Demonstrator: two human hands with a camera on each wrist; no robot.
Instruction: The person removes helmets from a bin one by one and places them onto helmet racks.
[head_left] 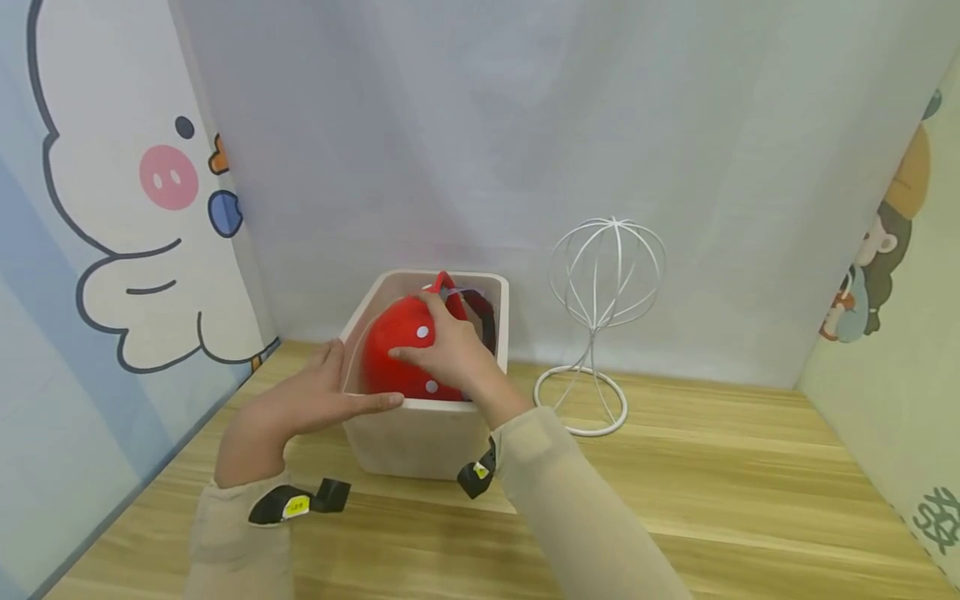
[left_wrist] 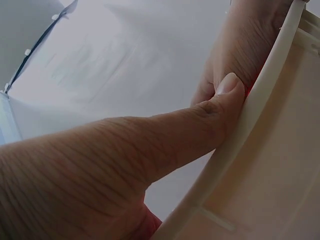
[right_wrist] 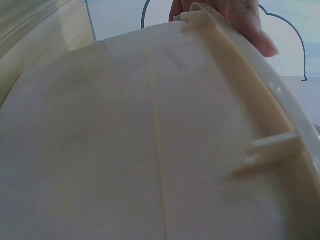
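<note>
A red hat [head_left: 390, 333] with white dots sits inside a white plastic bin [head_left: 416, 442], its rounded side up. From above, my right hand [head_left: 450, 342] grips the hat, thumb and fingers spread apart over its dome. At the bin's near left corner, my left hand [head_left: 307, 396] holds the rim, with the thumb along the front edge and the fingers at the left side. The left wrist view shows that thumb [left_wrist: 220, 107] against the rim [left_wrist: 250, 120]. In the right wrist view, the bin's outer wall [right_wrist: 125, 135] hides the hat.
A white wire stand [head_left: 596, 333] with a ball-shaped top and ring base stands right of the bin on the wooden table [head_left: 720, 492]. A red strap [head_left: 444, 282] and a dark item [head_left: 480, 312] show at the bin's back right. A grey curtain [head_left: 525, 125] hangs behind.
</note>
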